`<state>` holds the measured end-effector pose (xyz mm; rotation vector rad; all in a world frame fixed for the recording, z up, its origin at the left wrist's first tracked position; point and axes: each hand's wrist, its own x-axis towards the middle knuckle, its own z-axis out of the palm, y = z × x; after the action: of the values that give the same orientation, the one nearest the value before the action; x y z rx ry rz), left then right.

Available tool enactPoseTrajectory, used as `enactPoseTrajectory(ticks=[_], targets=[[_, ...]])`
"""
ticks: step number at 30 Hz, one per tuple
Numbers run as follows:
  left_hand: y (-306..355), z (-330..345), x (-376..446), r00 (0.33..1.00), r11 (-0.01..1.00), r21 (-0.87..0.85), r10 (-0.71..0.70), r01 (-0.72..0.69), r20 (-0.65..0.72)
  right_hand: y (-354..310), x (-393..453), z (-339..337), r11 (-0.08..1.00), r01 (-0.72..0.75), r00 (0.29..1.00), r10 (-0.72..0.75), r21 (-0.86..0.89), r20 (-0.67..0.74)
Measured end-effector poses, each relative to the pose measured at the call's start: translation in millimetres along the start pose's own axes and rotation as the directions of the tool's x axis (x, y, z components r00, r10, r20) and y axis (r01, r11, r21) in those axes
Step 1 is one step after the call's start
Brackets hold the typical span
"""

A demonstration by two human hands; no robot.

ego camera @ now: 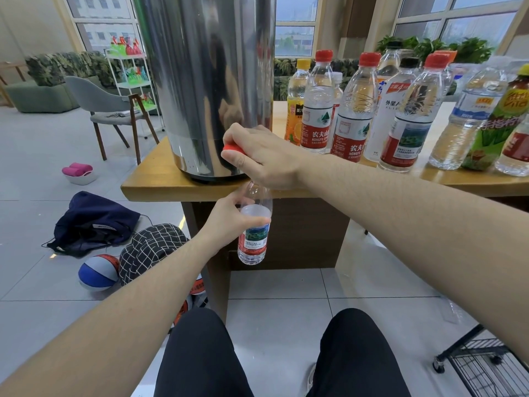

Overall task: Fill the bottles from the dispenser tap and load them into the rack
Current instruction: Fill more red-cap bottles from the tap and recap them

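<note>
1 bottle (253,233) fills under the tap, left hand (226,216) curled around it, right hand (257,156) pinching the red tap handle (230,147); next, release and cap.

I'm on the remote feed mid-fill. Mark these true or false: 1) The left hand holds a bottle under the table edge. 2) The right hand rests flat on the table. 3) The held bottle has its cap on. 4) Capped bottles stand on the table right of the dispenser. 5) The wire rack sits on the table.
1) True: the left hand grips the bottle below the table edge.
2) False: the right hand grips the red tap handle of the dispenser.
3) False: its neck shows no cap.
4) True: the capped bottles stand there.
5) False: the wire rack stands on the floor, lower right.
</note>
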<state>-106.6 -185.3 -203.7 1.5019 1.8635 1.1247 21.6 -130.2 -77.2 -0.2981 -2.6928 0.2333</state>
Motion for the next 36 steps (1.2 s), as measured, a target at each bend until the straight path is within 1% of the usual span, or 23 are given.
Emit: enactPoseTrajectory(ticks=[11,15,26,31,36], targets=[[-0.2,-2.0,-0.9,1.0,1.0,-0.02,0.008,-0.008,0.003,1.7,2.4,-0.1,1.0,0.028,1.0,-0.028,-0.01,0.002],[-0.2,-2.1,-1.3,1.0,1.0,-0.029,0.009,-0.009,0.011,2.5,2.0,-1.3,1.0,0.017,1.0,-0.017,0.002,0.01],[0.3,-0.8,-2.3,0.999,0.997,-0.07,-0.043,0.043,0.0,4.1,9.8,-3.4,0.99,-0.043,0.999,0.039,0.135,0.034],[0.8,-0.9,-2.7,0.999,0.995,-0.086,-0.052,0.052,0.003,5.5,12.4,-3.7,0.976,-0.063,0.998,0.06,0.211,0.02],[1.2,-0.6,-2.9,0.998,0.996,-0.074,-0.056,0.056,-0.001,6.0,13.7,-3.6,0.968,-0.072,0.997,0.072,0.24,0.008]])
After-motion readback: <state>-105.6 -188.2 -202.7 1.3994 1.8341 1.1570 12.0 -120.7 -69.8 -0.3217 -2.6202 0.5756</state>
